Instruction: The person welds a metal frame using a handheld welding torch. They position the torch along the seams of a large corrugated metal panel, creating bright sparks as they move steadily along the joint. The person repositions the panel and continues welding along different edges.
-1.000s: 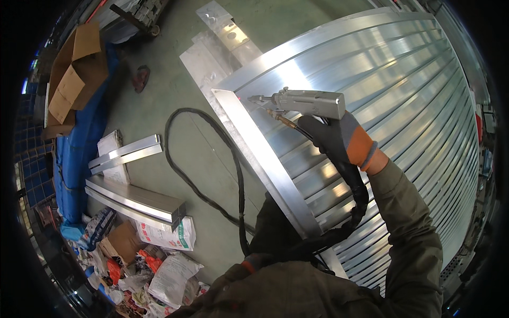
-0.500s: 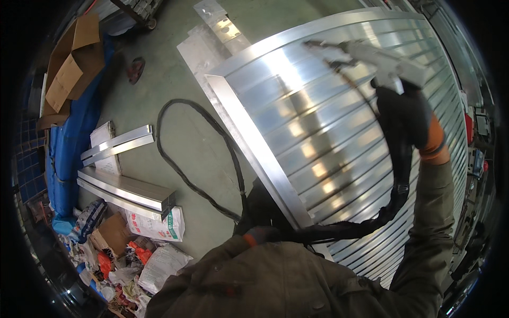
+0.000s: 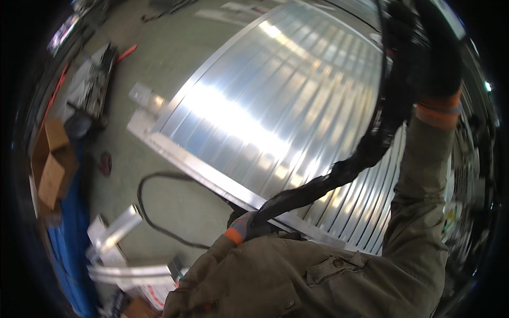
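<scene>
Since the earlier frame, the right hand (image 3: 429, 58) had risen to the top right of the view, carrying the black hose (image 3: 339, 175) with it, and the welding tool seen before was no longer visible. That gloved hand, dark with an orange cuff, was closed around the upper part of the hose; its fingers were curled tight but blurred and partly cut off at the rim. From there the hose ran down across the ribbed metal sheet (image 3: 254, 111) to the left hand (image 3: 246, 227), which gripped it just beside the sheet's lower edge rail (image 3: 212, 177). Only a grey glove with an orange cuff showed there; whether its fingers were pressed together could not be told, as the olive jacket hid them. A loop of the same hose lay on the green floor (image 3: 175, 206) below the rail. Further left, an open cardboard box (image 3: 50, 164) stood beside blue sheeting (image 3: 63, 238); its contents were too blurred to make out. Aluminium profiles (image 3: 119, 249) lay near the lower left.
</scene>
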A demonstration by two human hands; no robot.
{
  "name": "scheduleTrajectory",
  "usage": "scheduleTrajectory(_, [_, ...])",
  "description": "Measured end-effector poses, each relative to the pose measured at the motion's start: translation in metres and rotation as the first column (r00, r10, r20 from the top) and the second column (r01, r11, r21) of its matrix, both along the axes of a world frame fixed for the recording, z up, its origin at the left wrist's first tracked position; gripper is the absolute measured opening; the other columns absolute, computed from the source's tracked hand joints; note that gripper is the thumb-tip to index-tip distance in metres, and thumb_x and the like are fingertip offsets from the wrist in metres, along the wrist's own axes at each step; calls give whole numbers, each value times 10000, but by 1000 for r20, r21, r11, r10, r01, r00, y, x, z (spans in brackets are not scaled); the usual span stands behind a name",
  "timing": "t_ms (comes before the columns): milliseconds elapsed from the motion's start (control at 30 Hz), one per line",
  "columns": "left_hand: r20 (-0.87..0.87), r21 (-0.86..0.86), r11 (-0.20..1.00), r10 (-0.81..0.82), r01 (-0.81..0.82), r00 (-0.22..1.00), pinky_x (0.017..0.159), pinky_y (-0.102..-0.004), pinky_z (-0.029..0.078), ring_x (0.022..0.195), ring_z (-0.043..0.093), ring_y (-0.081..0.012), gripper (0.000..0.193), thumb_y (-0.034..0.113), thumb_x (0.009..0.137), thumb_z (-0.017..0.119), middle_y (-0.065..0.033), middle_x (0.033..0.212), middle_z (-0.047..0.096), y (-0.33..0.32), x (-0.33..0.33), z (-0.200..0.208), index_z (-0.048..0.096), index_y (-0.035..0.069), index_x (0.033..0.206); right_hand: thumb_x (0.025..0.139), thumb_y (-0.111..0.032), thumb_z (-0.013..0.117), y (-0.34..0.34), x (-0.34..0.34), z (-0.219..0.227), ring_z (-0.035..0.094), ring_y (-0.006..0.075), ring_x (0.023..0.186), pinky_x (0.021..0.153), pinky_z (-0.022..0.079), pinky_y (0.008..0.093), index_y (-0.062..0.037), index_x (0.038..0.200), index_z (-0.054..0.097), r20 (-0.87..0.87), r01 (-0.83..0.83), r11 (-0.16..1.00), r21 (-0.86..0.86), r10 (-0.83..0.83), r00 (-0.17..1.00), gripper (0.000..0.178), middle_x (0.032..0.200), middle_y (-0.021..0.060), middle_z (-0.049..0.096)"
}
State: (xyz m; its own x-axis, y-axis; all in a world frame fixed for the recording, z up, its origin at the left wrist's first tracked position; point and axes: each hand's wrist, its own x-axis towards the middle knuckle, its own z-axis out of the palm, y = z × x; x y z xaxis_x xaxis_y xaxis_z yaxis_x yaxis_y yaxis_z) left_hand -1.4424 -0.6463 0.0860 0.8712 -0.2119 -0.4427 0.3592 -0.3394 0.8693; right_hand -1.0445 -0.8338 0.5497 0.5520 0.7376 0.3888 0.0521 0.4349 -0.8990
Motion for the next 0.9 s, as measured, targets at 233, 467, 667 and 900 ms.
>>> scheduleTrajectory(233, [572,-326,910,-27,257,820,1068,-449,592,1254,719,-288,896,517,925,848,-199,1354,725,6,78,244,523,-32,1554,1035,-260,732,-5,-140,16,767,233,920,774,652,375,-32,1452,636,816,320,905,280,-400,418,485,1092,125,763])
scheduleTrajectory(467, [494,-660,722,208,208,844,678,-398,580,751,665,-257,589,486,1134,551,-120,943,662,-25,15,326,568,-34,1411,1059,-451,713,48,-295,-11,772,335,1126,981,622,454,-11,1384,687,558,499,856,134,-481,676,548,1131,193,796])
scheduleTrajectory(667, [311,-918,327,248,222,918,730,-379,535,789,641,-219,673,597,1120,582,-66,946,618,7,-75,335,552,2,1434,1192,-434,526,-2,-322,-197,697,188,1083,942,576,311,-45,1447,688,-282,188,963,-195,-238,929,493,1159,74,749])
scheduleTrajectory(900, [370,-925,179,214,336,904,885,-378,426,867,514,-120,555,461,1116,668,21,975,501,4,-137,428,524,74,1486,915,-663,786,44,-489,-538,728,278,997,860,604,408,-111,1256,742,-611,-275,626,-730,-417,672,651,1193,121,760])
